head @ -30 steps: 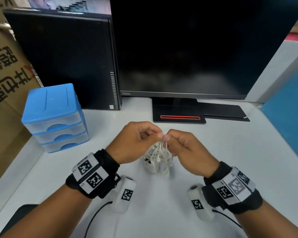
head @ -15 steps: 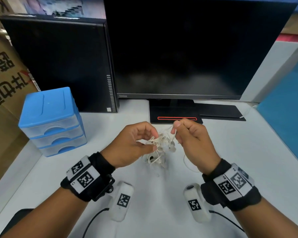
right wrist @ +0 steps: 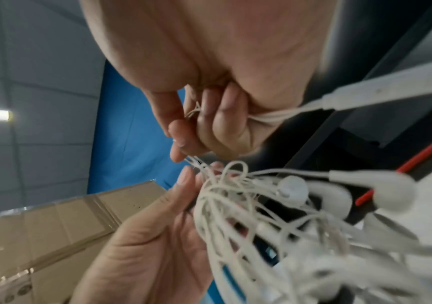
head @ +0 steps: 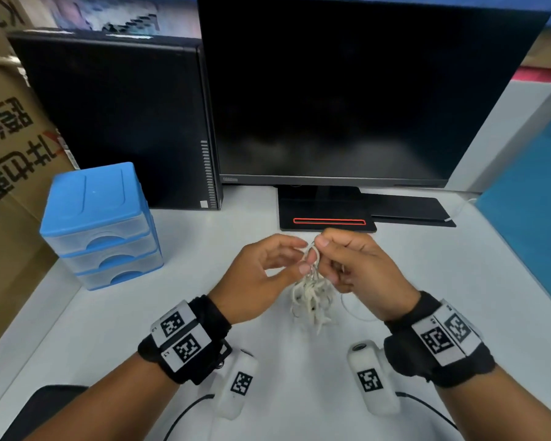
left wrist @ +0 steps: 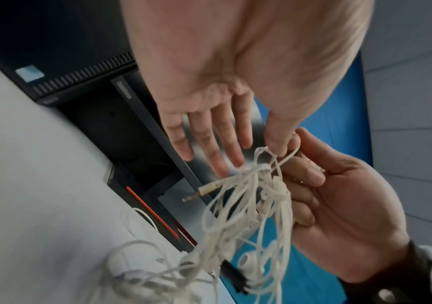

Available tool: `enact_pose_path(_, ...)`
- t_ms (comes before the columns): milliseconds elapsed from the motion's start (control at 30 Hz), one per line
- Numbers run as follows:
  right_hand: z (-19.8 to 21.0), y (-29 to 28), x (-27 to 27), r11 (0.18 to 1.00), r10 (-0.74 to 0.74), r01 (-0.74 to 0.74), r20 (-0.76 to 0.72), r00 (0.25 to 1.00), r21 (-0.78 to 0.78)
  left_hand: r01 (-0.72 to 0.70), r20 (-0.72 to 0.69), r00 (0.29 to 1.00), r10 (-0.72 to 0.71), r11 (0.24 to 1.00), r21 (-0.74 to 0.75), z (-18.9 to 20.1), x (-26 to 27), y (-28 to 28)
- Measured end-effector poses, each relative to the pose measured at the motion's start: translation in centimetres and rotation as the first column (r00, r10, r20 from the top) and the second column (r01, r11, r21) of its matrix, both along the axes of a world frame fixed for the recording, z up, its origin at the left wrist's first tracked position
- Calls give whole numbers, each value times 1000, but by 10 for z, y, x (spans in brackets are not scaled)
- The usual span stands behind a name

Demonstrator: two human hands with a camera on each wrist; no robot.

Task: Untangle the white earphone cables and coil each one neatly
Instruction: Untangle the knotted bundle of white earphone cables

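A tangle of white earphone cables (head: 312,294) hangs between my hands just above the white desk (head: 458,281), its lower end near the surface. My right hand (head: 326,259) grips the top strands, fingers curled round them and thumb and forefinger pinching a strand (right wrist: 196,139). My left hand (head: 301,256) is beside it with its fingers straight (left wrist: 235,148); only its thumb touches a cable loop. A jack plug (left wrist: 199,194) sticks out of the tangle (left wrist: 248,205). Earbuds (right wrist: 292,189) and an inline remote (right wrist: 391,90) show in the right wrist view.
A black monitor (head: 347,90) on its base (head: 326,214) stands just behind my hands. A black computer tower (head: 118,122) and a blue drawer unit (head: 102,224) are at the back left, with a cardboard box (head: 7,154) beyond. A blue panel (head: 528,202) bounds the right.
My hands drew apart with the tangle and have come close again, a little farther from me. The left hand's fingers have straightened and let go of the strands; the right still holds them.
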State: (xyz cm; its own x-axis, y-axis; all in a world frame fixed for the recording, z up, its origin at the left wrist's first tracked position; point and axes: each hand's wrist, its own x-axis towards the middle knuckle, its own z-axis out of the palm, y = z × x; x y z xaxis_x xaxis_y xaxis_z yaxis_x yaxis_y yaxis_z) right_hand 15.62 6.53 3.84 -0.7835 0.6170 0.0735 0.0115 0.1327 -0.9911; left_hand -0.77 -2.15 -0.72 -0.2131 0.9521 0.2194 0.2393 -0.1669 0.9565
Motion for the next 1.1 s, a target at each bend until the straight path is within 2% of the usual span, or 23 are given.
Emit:
enact_pose_path(33,-1,-1,0,1000,8,-8,-5,1000,-19,23,5,1000,-23,1000,-12,1,0,0)
enact_pose_path(100,-1,1,-1,997,-75,75,-13,997,13,20,-15,1000,-21,998,-52,2,-2,-1)
enact_pose_path(200,-1,8,0,937,-283,288,-50,958,199,-3,-3,1000,3,991,-133,3,-12,-2)
enact_pose_path(267,-2,12,1,884,-366,379,-99,925,273,-30,44,998,36,989,-146,6,-18,-2)
enact_pose_path(333,0,14,2,875,-406,431,-148,902,220,-74,149,984,102,981,-182,11,-22,-1)
enact_pose_path(400,5,13,4,899,-404,428,-197,893,98,-111,337,922,193,963,-247,14,-27,1)
enact_pose_path(500,9,12,4,925,-364,380,-244,899,21,-113,612,720,327,925,-362,17,-34,4)
enact_pose_path(567,10,11,4,937,-336,349,-242,910,13,-36,705,620,344,911,-412,17,-38,3)
enact_pose_path(633,9,10,4,944,-319,329,-215,923,11,-7,673,657,340,895,-446,16,-41,2)
enact_pose_path(767,5,8,3,955,-277,287,-128,952,72,-91,435,835,336,865,-493,16,-31,0)
enact_pose_path(867,1,6,-1,959,-241,250,-80,967,131,-164,275,916,292,898,-408,18,-17,2)
enact_pose_path(933,-1,4,-2,968,-204,212,-69,976,137,-130,180,965,189,946,-297,21,-5,1)
enact_pose_path(1000,0,1,-2,979,-165,175,-89,982,109,-72,124,987,104,969,-236,16,2,0)
enact_pose_path(1100,7,1,0,991,-111,118,-114,987,56,-85,1,996,88,971,-224,4,3,-1)
